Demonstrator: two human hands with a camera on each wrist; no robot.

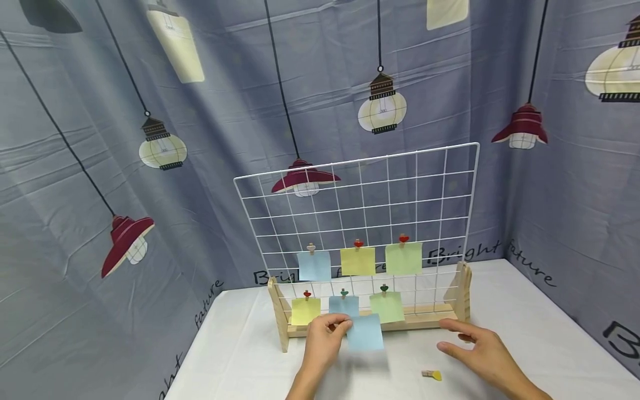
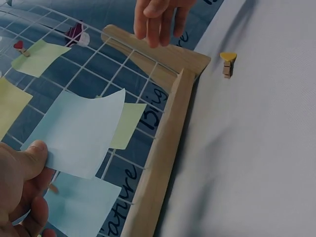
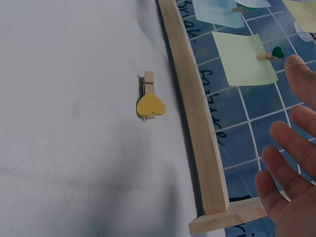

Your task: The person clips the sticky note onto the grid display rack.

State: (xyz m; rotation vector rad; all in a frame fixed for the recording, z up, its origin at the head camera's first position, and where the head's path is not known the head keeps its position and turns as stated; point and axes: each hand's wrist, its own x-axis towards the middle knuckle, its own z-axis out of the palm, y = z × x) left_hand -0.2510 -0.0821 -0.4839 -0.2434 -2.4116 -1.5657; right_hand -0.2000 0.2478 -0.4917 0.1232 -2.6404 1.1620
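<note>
Between thumb and fingers, my left hand pinches a blue paper note by its left edge, in front of the grid's lower row. In the left wrist view the blue note overlaps the grid and a green note. My right hand hovers over the table at the right, thumb and fingers apart, holding nothing. Below and left of it lies a small wooden clothespin with a yellow heart, also plain in the right wrist view as the yellow-heart clothespin.
A white wire grid stands in a wooden base on the white table. Heart clothespins hold two rows of notes on it, among them a yellow note and a green note. A lamp-patterned curtain hangs behind.
</note>
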